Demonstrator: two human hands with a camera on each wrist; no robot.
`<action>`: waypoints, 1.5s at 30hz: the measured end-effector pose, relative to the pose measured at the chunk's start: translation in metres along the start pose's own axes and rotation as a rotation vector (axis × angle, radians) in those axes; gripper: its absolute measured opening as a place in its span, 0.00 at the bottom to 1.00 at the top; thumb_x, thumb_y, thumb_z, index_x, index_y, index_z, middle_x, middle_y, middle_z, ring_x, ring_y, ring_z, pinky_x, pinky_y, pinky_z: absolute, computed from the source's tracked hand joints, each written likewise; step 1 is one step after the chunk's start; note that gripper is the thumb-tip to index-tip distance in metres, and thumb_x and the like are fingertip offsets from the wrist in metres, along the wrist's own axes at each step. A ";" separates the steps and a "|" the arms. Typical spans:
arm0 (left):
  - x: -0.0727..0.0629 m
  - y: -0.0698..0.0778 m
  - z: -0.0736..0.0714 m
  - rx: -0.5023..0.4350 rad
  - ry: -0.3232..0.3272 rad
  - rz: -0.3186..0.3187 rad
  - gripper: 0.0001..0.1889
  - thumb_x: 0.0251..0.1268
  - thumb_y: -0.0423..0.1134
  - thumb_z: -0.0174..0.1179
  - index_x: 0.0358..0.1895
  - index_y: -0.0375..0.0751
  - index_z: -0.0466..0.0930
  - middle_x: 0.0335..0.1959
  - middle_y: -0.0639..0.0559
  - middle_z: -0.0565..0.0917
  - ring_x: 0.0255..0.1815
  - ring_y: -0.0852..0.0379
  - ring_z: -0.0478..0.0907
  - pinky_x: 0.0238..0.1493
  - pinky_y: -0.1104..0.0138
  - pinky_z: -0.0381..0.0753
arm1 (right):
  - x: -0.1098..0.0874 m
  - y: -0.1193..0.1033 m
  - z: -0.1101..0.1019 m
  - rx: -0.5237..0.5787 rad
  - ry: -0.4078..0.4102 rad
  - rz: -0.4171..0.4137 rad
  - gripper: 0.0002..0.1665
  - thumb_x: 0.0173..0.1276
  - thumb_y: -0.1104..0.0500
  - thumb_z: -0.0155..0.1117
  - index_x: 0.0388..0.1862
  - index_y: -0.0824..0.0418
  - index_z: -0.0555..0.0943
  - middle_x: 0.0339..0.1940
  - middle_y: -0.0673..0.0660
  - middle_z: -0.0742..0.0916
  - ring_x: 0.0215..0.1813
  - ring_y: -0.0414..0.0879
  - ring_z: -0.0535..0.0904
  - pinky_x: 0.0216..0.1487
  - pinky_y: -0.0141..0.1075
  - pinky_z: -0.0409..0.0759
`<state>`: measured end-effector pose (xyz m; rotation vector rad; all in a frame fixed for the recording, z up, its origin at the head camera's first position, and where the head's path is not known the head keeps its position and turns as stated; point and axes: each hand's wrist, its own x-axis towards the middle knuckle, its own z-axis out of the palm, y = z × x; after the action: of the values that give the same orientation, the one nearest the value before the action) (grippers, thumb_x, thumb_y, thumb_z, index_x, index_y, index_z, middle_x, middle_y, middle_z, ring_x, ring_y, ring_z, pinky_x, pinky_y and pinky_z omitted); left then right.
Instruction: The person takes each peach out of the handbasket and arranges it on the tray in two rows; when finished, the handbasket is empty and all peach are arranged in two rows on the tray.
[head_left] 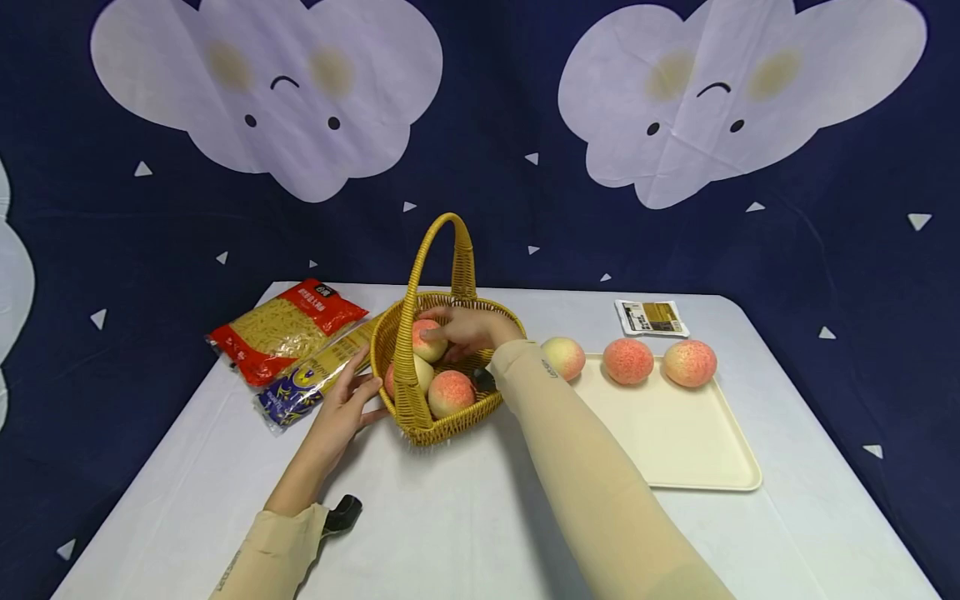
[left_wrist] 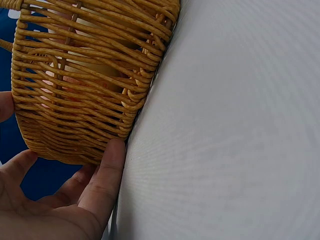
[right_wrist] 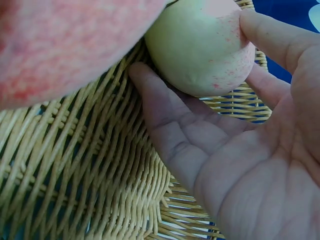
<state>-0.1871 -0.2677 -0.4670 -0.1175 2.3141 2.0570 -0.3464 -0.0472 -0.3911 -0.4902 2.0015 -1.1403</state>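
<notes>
A yellow wicker basket with a tall arched handle stands on the white table, with peaches inside. My right hand reaches into it and holds a pale peach with a pink blush between thumb and fingers, close to the woven wall. Two more peaches lie nearer the front, one of them a pink-topped peach. Against the basket's left side, my left hand rests with spread, fairly straight fingers. Its fingertips touch the weave low by the table in the left wrist view.
Right of the basket is a cream tray with three peaches along its far edge. A small white-and-brown packet lies behind it. To the left, a red bag of pasta and a blue-and-yellow packet lie beside the basket.
</notes>
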 end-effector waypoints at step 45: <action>0.000 0.001 0.001 -0.004 0.001 -0.030 0.35 0.89 0.47 0.49 0.89 0.69 0.45 0.77 0.34 0.63 0.76 0.41 0.70 0.64 0.59 0.90 | -0.102 0.042 -0.051 -0.323 0.188 -0.529 0.34 0.81 0.56 0.65 0.82 0.54 0.69 0.79 0.54 0.77 0.64 0.53 0.79 0.66 0.50 0.85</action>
<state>-0.1868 -0.2670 -0.4658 -0.1533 2.2948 2.0476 -0.3196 0.0686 -0.3669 -1.1700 2.3074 -1.2011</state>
